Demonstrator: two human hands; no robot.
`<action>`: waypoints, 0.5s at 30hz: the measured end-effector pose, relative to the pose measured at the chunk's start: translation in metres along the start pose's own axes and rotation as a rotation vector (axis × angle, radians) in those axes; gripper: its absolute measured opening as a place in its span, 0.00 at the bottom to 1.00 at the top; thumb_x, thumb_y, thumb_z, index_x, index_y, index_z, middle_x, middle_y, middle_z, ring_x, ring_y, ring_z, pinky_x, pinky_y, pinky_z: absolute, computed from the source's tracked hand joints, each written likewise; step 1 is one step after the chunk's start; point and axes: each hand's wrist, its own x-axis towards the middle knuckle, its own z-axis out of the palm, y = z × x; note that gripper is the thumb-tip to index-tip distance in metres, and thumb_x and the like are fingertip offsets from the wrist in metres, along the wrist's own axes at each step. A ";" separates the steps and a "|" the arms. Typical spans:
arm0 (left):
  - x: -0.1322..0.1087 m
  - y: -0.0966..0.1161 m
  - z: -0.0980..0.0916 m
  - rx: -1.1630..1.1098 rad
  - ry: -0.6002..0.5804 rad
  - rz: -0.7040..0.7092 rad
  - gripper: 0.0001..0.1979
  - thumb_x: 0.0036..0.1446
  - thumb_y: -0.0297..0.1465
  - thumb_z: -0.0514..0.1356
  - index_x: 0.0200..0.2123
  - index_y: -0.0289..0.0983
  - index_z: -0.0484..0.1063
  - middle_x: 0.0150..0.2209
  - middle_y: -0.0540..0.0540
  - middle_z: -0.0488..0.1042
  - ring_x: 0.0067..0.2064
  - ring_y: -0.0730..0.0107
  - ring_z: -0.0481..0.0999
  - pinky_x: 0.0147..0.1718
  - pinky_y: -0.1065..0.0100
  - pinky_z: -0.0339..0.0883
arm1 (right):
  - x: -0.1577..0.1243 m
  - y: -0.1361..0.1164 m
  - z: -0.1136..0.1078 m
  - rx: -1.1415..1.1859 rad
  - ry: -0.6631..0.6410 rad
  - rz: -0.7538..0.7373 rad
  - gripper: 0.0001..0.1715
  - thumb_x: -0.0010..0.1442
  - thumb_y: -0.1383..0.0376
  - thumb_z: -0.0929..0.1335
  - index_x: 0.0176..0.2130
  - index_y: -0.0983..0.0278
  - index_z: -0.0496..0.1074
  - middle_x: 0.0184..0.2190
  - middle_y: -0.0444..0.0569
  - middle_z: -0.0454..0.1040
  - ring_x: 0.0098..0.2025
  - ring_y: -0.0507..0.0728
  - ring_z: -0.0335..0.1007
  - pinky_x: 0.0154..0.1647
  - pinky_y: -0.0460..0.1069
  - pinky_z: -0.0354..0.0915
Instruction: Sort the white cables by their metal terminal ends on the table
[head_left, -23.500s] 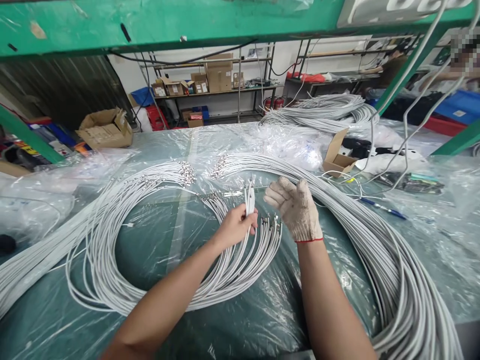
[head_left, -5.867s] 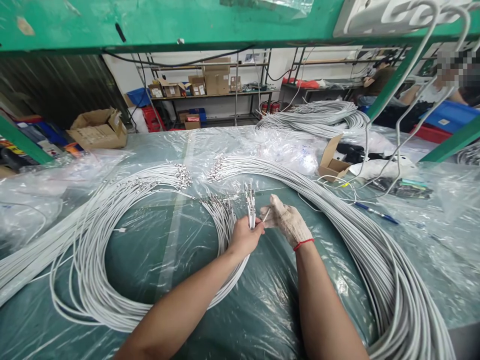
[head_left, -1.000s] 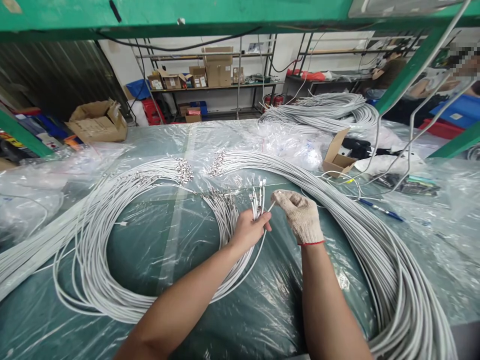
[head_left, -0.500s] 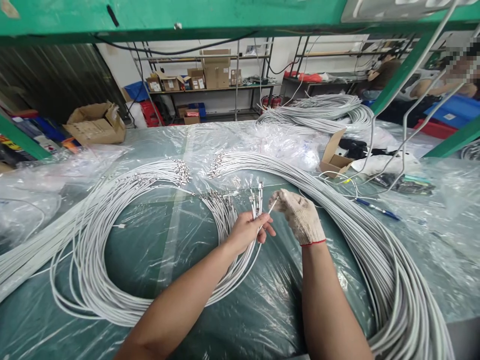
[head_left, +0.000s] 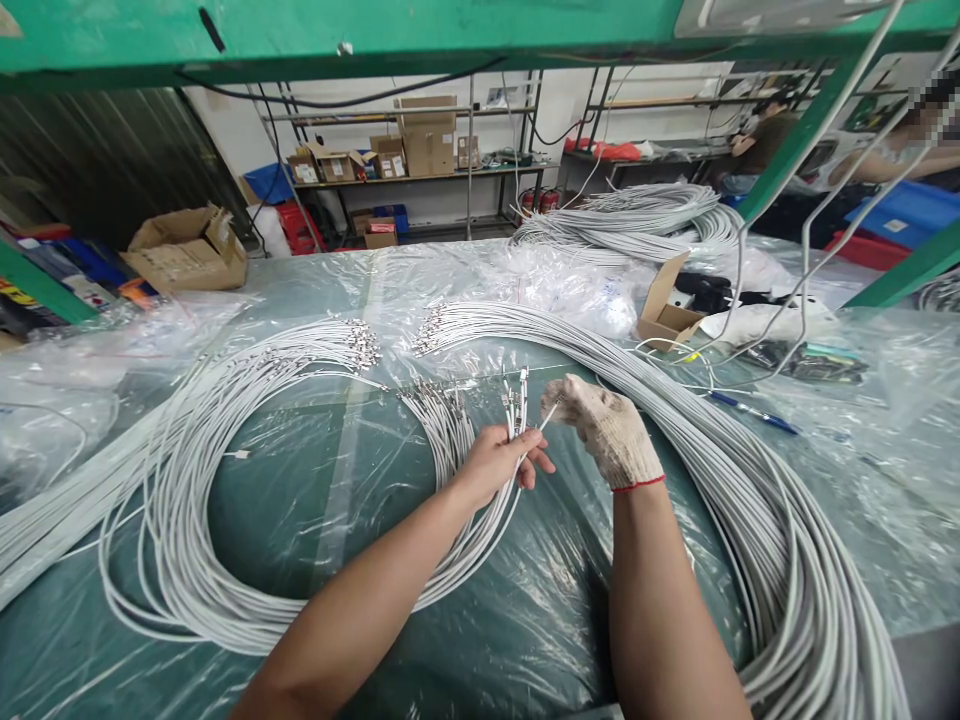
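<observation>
My bare left hand (head_left: 501, 458) is closed round several white cables (head_left: 516, 408), whose connector ends stick up above the fingers. In a knitted glove with a red cuff edge, my right hand (head_left: 596, 420) pinches the end of one cable (head_left: 550, 413) that runs out of the left hand. What sits at that cable's tip is hidden by the gloved fingers. Behind the left wrist, a fan of cable ends (head_left: 439, 410) lies on the plastic. These cables belong to a curved white bundle (head_left: 187, 540) that loops round to the left.
A thick cable bundle (head_left: 675, 440) arcs along the right side. More coiled cables (head_left: 630, 220) lie at the back. A blue pen (head_left: 754, 412) and an open small carton (head_left: 666, 310) are to the right. Clear plastic sheeting (head_left: 547, 640) covers the table. A green beam (head_left: 465, 35) crosses overhead.
My right wrist and forearm have shifted slightly to the right, while the fingers stay pinched on the cable end. The left hand keeps its hold; the camera view moved a little.
</observation>
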 end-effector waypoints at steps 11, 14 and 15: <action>0.003 0.002 -0.004 0.129 0.199 0.076 0.12 0.57 0.38 0.61 0.35 0.34 0.74 0.22 0.50 0.72 0.21 0.75 0.69 0.22 0.73 0.62 | 0.020 0.041 -0.015 -0.666 -0.025 0.069 0.24 0.54 0.46 0.69 0.31 0.64 0.79 0.24 0.52 0.77 0.33 0.61 0.75 0.33 0.50 0.66; 0.000 0.004 -0.001 -0.023 0.103 0.023 0.11 0.57 0.38 0.59 0.39 0.36 0.68 0.21 0.51 0.72 0.18 0.76 0.67 0.18 0.74 0.58 | 0.023 0.039 -0.015 -0.860 0.161 0.024 0.24 0.57 0.46 0.67 0.38 0.61 0.80 0.36 0.57 0.81 0.44 0.66 0.76 0.42 0.54 0.67; -0.001 0.004 0.000 -0.053 0.086 0.016 0.11 0.57 0.37 0.59 0.38 0.36 0.67 0.21 0.51 0.72 0.17 0.76 0.66 0.17 0.75 0.56 | 0.022 0.037 -0.013 -0.819 0.209 -0.015 0.26 0.58 0.46 0.66 0.41 0.61 0.80 0.39 0.58 0.81 0.46 0.66 0.76 0.45 0.55 0.68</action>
